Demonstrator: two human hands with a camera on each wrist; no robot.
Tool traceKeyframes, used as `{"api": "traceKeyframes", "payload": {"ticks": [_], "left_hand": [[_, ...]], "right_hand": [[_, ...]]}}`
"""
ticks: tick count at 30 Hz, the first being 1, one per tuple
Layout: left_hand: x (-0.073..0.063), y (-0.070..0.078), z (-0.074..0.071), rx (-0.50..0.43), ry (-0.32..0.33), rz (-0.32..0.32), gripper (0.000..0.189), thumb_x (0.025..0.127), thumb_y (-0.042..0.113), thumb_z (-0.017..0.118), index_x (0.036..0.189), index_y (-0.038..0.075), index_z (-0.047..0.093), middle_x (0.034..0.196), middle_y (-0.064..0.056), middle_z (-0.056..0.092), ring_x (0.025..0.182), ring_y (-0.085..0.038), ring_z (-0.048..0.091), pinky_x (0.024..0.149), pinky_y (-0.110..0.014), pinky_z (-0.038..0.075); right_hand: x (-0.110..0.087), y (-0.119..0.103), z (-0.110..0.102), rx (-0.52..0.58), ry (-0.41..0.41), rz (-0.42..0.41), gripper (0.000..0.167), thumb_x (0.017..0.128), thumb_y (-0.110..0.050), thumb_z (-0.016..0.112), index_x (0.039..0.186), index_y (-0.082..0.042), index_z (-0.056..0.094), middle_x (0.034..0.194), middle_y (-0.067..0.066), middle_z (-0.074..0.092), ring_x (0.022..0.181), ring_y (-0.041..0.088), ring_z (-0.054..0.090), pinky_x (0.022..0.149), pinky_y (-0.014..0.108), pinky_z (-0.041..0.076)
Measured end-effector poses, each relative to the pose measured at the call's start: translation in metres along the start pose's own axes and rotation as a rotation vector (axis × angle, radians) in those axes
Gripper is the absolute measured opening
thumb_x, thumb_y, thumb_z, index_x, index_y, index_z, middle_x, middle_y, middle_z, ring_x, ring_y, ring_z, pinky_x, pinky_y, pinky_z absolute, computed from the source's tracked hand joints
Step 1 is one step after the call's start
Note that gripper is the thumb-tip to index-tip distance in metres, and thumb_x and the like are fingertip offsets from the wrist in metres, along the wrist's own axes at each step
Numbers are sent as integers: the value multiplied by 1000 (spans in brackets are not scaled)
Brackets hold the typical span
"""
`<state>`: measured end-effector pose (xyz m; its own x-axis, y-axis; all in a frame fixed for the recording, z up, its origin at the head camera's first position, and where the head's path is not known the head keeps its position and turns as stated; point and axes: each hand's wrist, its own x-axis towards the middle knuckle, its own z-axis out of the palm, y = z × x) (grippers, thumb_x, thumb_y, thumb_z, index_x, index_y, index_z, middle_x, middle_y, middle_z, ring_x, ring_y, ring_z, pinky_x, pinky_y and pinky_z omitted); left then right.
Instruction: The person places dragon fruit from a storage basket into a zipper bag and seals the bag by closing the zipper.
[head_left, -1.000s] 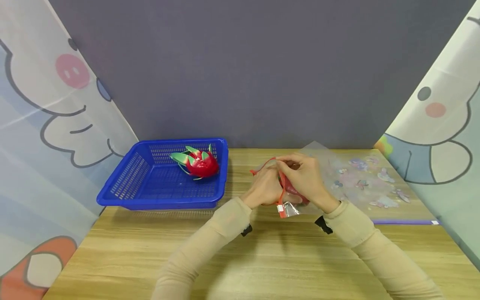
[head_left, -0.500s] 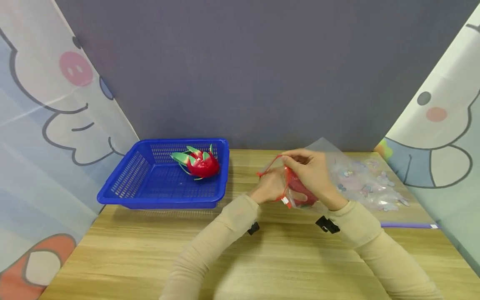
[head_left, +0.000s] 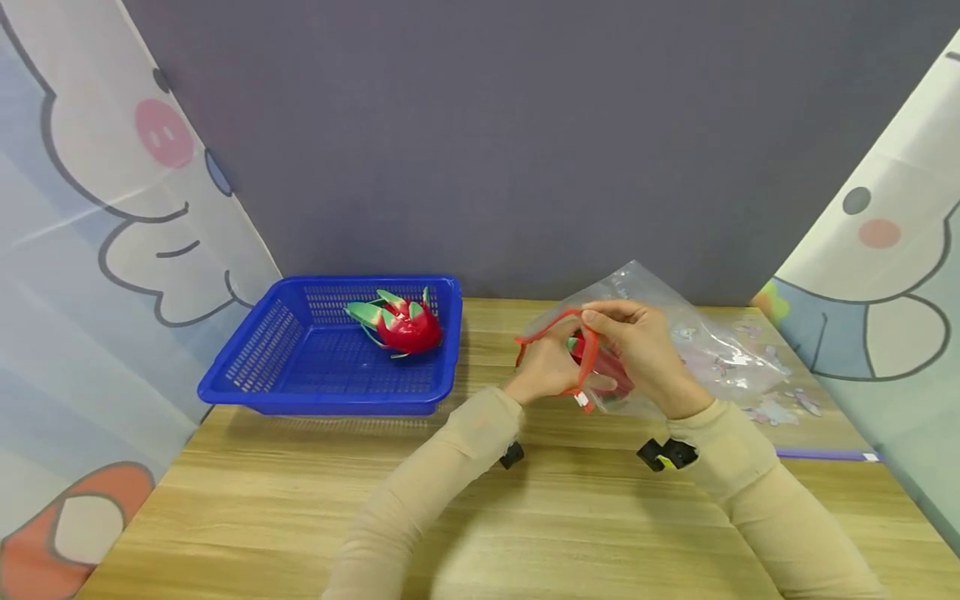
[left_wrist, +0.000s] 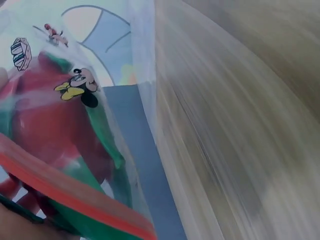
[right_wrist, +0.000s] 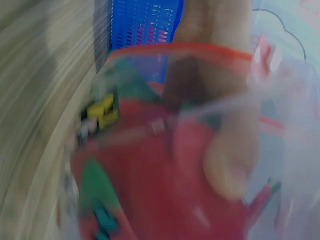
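A clear zip bag with a red-orange zip edge [head_left: 591, 354] is held up over the right part of the table. My left hand [head_left: 546, 368] reaches into its mouth and grips a red dragon fruit [right_wrist: 155, 165] with green scales. Its thumb [right_wrist: 232, 165] lies along the fruit in the right wrist view; the other fingers are mostly hidden. At the bag's rim my right hand [head_left: 648, 348] pinches the red edge between thumb and fingers. Cartoon prints on the bag cover part of the fruit in the left wrist view. Another dragon fruit [head_left: 408, 327] lies in the blue basket [head_left: 330, 408].
A second clear bag with a purple zip strip [head_left: 828, 456] lies flat at the table's right, partly under the held bag. Behind the table [head_left: 300, 500] stands a grey panel [head_left: 480, 150]. Printed cartoon sheets [head_left: 870, 275] flank both sides.
Both hands have shifted slightly right with the bag. Its mouth has spread wider, and the clear film has lifted higher behind the right hand. The basket and its dragon fruit stay put.
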<state>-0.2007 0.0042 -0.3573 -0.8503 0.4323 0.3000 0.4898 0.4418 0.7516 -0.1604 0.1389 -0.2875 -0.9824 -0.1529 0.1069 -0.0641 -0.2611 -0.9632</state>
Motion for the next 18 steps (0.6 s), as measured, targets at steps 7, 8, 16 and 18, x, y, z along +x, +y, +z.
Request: {"api": "traceKeyframes", "payload": {"ticks": [7, 8, 16, 18], "left_hand": [[11, 0, 11, 1, 190, -94, 22, 71, 25, 66, 90, 14, 62, 75, 5, 59, 66, -4, 49, 54, -13, 41], [12, 0, 12, 23, 209, -114, 18, 71, 25, 66, 84, 13, 62, 70, 5, 58, 64, -4, 49, 53, -13, 40], [20, 4, 14, 87, 375, -211, 52, 66, 18, 72, 116, 10, 59, 98, -2, 67, 88, -13, 62, 72, -20, 50], [20, 5, 14, 32, 421, -209, 68, 62, 11, 74, 127, 10, 52, 110, -5, 65, 96, -17, 61, 78, -23, 50]], "right_hand": [[-7, 3, -1, 95, -28, 45, 12, 82, -4, 66, 80, -14, 73, 74, -3, 68, 60, 6, 61, 55, 17, 49], [-8, 3, 0, 90, -33, 38, 13, 83, -4, 65, 80, -14, 73, 74, -3, 68, 60, 5, 61, 55, 18, 49], [-8, 12, -2, 223, -110, 41, 15, 84, -3, 63, 81, -13, 73, 74, -1, 70, 59, 6, 62, 55, 16, 48], [-7, 15, -3, 275, -129, 66, 17, 86, -2, 60, 81, -12, 73, 73, -1, 70, 60, 6, 62, 56, 15, 48]]}}
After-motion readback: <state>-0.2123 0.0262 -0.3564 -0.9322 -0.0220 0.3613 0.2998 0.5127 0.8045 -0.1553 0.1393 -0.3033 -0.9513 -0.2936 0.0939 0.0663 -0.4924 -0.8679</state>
